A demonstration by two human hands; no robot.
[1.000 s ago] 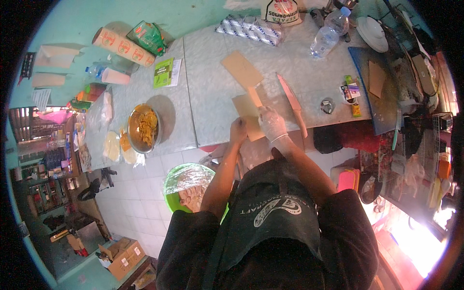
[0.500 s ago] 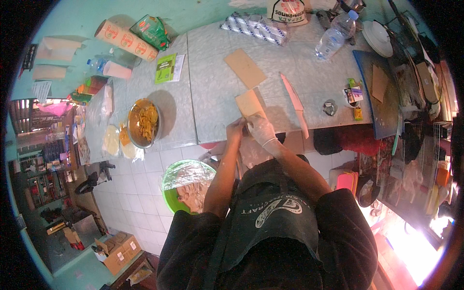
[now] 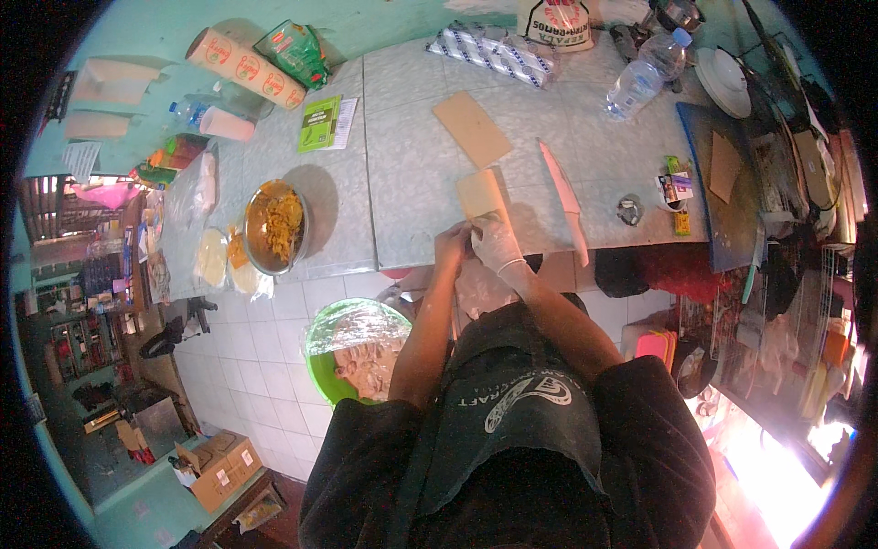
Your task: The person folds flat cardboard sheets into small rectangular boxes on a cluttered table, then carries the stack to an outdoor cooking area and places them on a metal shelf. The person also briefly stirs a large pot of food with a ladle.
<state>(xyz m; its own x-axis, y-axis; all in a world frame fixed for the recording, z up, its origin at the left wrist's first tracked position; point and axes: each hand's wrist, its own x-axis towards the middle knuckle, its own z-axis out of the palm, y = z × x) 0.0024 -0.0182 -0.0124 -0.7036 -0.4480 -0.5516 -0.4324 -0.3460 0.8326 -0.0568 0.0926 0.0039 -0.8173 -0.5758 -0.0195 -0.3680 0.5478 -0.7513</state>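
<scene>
At the near edge of the table, a tan, box-like folded card piece (image 3: 481,193) stands between my hands, with a narrow side face showing on its right. My right hand (image 3: 497,243), in a whitish glove, closes on its near end. Beside it, my left hand (image 3: 452,244) is bare, its fingers bent in against the same end; the fingertips are partly hidden. Just beyond lies a flat tan rectangle of card (image 3: 471,129). A pink knife (image 3: 561,197) rests to the right, its handle toward me.
To the left stands a metal bowl (image 3: 276,226) of yellow-orange food. Below the table edge is a green basin (image 3: 322,366), partly covered with clear film. A water bottle (image 3: 637,87), a foil-like roll (image 3: 494,53) and a blue board (image 3: 700,151) lie along the far and right sides.
The whole view has shifted slightly. My hands stay at the near end of the card piece, and its right side face shows more plainly now.
</scene>
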